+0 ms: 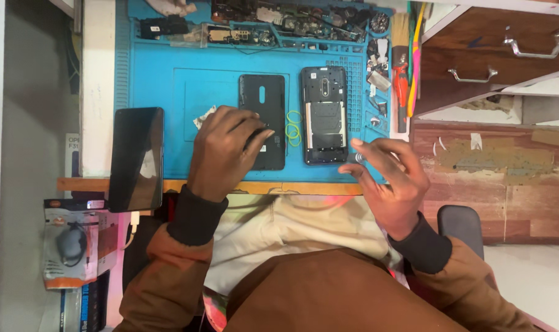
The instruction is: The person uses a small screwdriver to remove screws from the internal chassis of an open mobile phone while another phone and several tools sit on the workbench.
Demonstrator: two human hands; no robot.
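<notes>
A black phone back cover [264,101] lies on the blue repair mat [168,86]. My left hand [221,150] rests on its near end, fingers pressing it. To its right lies an opened phone body [323,114] with its inner frame showing. My right hand [393,175] hovers at the phone's near right corner and pinches a small dark round object [357,157] between thumb and fingers. Yellow-green rubber bands [293,128] lie between the cover and the phone.
A second black phone [136,157] lies screen-up at the mat's left edge. Small parts and boards fill the mat's far trays [279,21]. Tools, among them red-handled pliers [401,89], lie at the right. Wooden drawers [495,58] stand beyond.
</notes>
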